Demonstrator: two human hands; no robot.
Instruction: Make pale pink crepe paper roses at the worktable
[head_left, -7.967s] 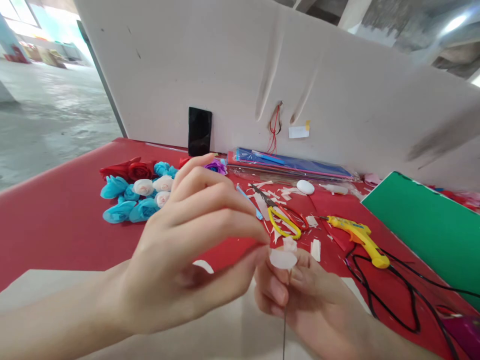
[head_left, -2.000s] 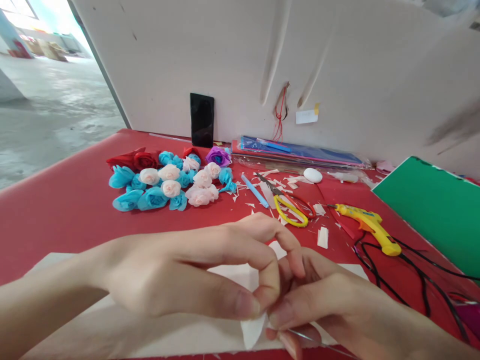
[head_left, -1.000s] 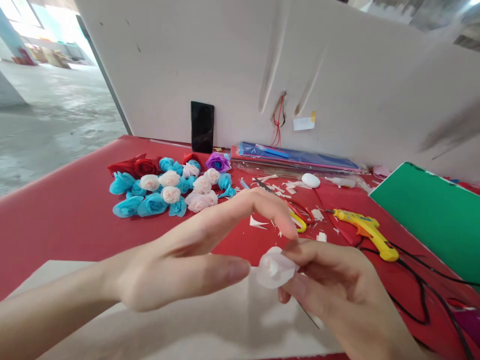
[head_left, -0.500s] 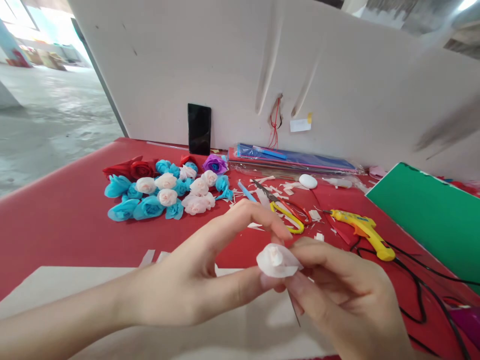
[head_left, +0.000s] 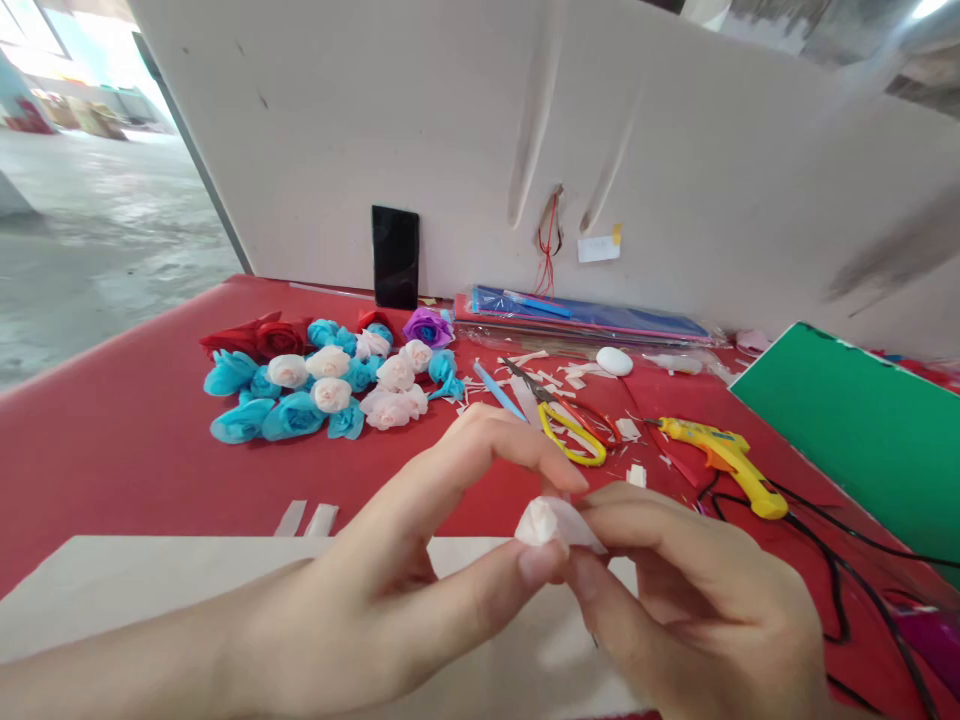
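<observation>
A small pale pink paper flower (head_left: 541,522) is pinched between both hands in the middle of the head view. My left hand (head_left: 442,560) presses its thumb against the lower front of the bloom, and its index finger arches over behind. My right hand (head_left: 675,580) grips the flower's right side, where a loose petal (head_left: 585,525) sticks out between thumb and fingers. Most of the stem is hidden by the right hand. A sheet of white paper (head_left: 187,575) lies on the table beneath my hands, with two pale strips (head_left: 321,519) at its far edge.
Blue, pink, red and purple paper flowers (head_left: 330,395) lie at the back left. Scissors (head_left: 574,435) rest among paper scraps. A yellow glue gun (head_left: 724,460) with black cable lies right, beside a green board (head_left: 862,430). A phone (head_left: 395,257) leans on the back panel.
My left thumb has moved up onto the front of the flower, covering its lower part. The bloom has tilted and the stem shows less.
</observation>
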